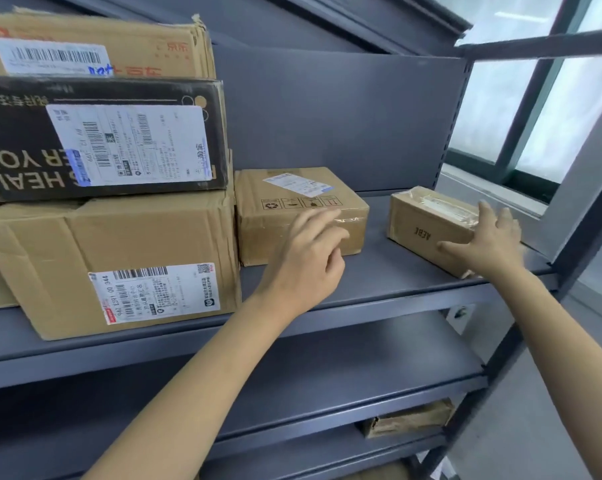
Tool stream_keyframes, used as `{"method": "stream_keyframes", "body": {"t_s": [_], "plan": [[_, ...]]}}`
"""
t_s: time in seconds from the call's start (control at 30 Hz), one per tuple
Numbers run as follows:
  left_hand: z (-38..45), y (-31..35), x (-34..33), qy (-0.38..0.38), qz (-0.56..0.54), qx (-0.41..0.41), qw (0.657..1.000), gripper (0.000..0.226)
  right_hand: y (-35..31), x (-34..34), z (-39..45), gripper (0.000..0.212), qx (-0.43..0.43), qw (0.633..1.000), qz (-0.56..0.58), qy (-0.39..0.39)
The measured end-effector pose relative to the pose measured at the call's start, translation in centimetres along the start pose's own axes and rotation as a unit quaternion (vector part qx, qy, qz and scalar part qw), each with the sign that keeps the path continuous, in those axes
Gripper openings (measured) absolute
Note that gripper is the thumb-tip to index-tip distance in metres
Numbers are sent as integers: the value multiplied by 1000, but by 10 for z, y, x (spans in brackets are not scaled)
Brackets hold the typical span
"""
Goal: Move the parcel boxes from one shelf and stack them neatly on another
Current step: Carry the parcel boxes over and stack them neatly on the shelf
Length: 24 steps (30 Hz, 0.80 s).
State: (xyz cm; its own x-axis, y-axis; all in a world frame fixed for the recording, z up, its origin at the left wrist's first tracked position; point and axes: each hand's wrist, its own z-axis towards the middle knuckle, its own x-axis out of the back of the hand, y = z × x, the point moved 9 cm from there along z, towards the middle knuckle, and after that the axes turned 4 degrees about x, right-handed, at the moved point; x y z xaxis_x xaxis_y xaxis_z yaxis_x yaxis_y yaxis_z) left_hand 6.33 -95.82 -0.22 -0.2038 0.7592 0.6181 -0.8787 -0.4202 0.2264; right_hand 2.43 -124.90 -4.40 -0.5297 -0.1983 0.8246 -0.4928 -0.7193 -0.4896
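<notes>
Right hand (490, 244) spread over small brown box (421, 230) near grey shelf (389, 282) edge; left hand (306, 261) loosely curled just before mid-sized box (292, 209). Stacked large boxes (112, 258) at left.

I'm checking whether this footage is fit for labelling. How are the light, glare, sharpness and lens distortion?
Head view: soft daylight from the window, which is washed out white; the wide lens bends the shelf edges and uprights; the left hand looks slightly motion-blurred at its fingers; the right hand on the small box is sharper; the big box label is only partly legible.
</notes>
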Motion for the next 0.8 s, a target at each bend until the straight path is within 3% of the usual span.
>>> {"method": "stream_keyframes", "body": {"t_s": [0.07,0.2,0.3,0.37,0.43,0.5,0.57,0.73,0.8], "plan": [[0,-2,-11,-16,-6,18,1000,28,8,-4,3,82,7,998,61,-1],[1,-11,-22,-23,-24,75,997,23,5,5,-6,65,58,994,79,45],[3,-13,-25,-38,-41,112,992,30,13,15,-17,50,56,974,206,77],[3,-10,-25,-49,-48,123,990,35,27,17,-24,25,-7,920,385,71],[3,-6,-24,-64,-57,129,988,41,36,9,-28,9,-79,835,544,13],[6,-6,-28,-91,-79,149,981,53,25,-2,-35,9,-100,796,591,-84],[9,-12,-38,-130,-127,196,963,69,12,-16,-45,13,-112,788,586,-154],[0,-24,-78,-237,-198,278,909,85,-1,-47,-59,16,-106,751,629,-173],[-6,-18,-88,-255,-201,273,906,86,-13,-52,-61,54,-48,749,630,-199]]}}
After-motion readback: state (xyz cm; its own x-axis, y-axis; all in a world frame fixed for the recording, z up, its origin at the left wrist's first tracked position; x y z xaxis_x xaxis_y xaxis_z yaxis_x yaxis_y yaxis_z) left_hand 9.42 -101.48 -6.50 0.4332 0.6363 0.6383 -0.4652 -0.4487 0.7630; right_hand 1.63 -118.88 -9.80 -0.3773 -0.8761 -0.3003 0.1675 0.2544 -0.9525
